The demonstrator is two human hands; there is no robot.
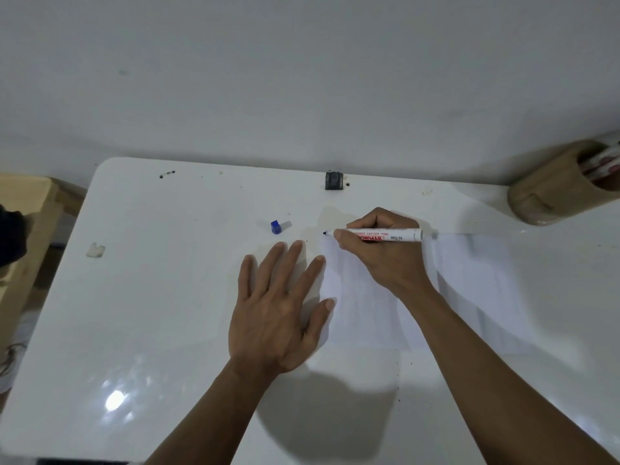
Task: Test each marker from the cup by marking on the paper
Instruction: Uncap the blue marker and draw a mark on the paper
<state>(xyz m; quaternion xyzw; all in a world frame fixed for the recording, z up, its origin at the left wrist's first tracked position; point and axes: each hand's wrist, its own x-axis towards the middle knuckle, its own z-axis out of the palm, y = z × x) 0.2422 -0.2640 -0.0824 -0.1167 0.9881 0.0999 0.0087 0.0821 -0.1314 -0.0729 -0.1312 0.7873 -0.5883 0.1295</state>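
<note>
A white sheet of paper (469,297) lies flat on the white table (151,297). My right hand (385,256) grips an uncapped white marker (399,235) with red lettering; its dark tip points left at the paper's far left corner. My left hand (281,307) rests flat with fingers spread, its thumb and index finger on the paper's left edge. The marker's blue cap (275,227) sits on the table just beyond my left fingertips. A tan cup (550,193) holding several markers (604,161) stands at the far right corner.
A small black clip-like object (334,180) sits at the table's far edge against the wall. A pale scrap (95,250) lies at the left. A wooden piece of furniture (27,229) stands beside the table's left side.
</note>
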